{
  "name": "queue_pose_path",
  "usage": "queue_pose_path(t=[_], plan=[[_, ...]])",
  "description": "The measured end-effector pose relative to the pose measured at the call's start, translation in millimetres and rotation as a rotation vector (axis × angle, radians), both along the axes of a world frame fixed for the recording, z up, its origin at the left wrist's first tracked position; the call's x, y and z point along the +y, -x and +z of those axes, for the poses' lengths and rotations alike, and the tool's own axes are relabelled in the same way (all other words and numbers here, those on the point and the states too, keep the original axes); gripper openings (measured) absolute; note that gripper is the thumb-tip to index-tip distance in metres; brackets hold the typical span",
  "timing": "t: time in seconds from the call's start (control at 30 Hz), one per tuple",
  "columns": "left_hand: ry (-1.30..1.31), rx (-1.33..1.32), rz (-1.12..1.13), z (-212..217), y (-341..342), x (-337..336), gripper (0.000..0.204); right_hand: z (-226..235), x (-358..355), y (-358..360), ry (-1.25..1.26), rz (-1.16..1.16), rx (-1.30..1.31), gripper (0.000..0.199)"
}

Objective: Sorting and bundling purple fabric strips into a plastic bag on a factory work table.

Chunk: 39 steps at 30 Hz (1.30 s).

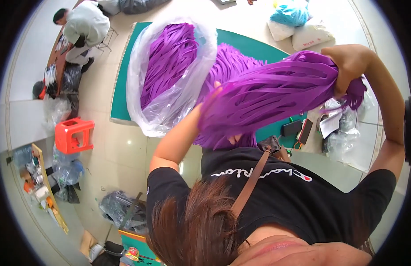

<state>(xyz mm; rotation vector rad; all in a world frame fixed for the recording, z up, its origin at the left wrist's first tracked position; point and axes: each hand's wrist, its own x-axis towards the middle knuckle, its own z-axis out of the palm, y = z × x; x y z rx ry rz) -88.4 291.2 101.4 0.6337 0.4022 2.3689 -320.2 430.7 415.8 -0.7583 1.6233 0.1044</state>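
A long bundle of purple strips (pixel 276 95), flat and ribbon-like, stretches between my two hands above the table. My right hand (pixel 347 66) is closed around its right end, and short ends of strips hang out past the fist. My left hand (pixel 217 87) is at the bundle's left end, mostly hidden by the strips; a digit shows at the upper edge and fingertips below. More purple strips (pixel 236 62) lie piled on the green table behind the bundle. To the left, a clear plastic bag (pixel 135 84) stands open with loose purple strips inside.
The green table (pixel 121 95) runs beneath the bag and pile. Dark box-shaped items (pixel 292 127) rest at its right corner. A red plastic stool (pixel 74 135) stands on the floor at left. Another person (pixel 86 26) sits at a bench at the far left. Filled bags (pixel 309 35) lie at far right.
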Motion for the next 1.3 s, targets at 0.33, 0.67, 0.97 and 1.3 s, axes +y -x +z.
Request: queue_pose_path(t=[0.33, 0.67, 0.97, 1.3], plan=[[0.357, -0.256, 0.183, -36.0, -109.2, -120.9, 0.064, -83.5, -147.8, 4.0, 0.173, 0.592, 0.277, 0.031], [0.051, -0.777, 0.756, -87.1, -147.4, -180.2, 0.043, -226.5, -337.1, -3.2, 0.246, 0.838, 0.448, 0.033], [0.085, -0.95, 0.791, -111.2, -159.6, -208.3, 0.036, -319.6, -404.3, -16.8, 0.208, 0.875, 0.52, 0.034], [-0.009, -1.065, 0.98, -100.1, -176.0, -213.6, 0.043, -357.1, -406.6, 48.8, 0.409, 0.731, 0.689, 0.09]])
